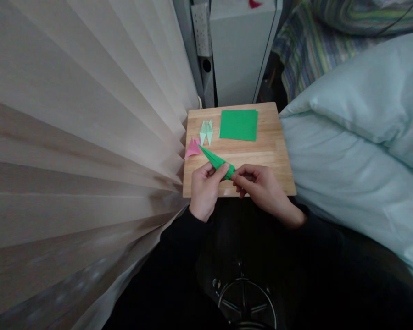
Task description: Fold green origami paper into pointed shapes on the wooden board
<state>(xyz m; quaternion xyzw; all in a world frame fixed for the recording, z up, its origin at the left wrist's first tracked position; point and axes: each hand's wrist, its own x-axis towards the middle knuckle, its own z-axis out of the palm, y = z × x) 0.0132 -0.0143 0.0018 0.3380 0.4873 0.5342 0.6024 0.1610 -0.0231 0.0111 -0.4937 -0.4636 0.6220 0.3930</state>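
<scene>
A long, narrow piece of folded green paper [214, 159] is held slanting above the near part of a wooden table [268, 156], its thin tip pointing up and left. My left hand [205, 188] pinches it near its wider end, thumb on top. The fingers of my right hand [259, 185] close on the wide end at the lower right. Beyond the tip lie pale green folded papers [206, 132], with a pink folded paper [193, 148] beside them at the table's left edge. Flat green sheets [238, 125] rest in a stack at the back.
A pleated curtain [124, 114] runs along the left side of the table. Pale blue bedding [358, 137] borders the right. Behind the table stands a light grey cabinet [239, 55]. A round metal stool base [243, 305] shows on the dark floor below.
</scene>
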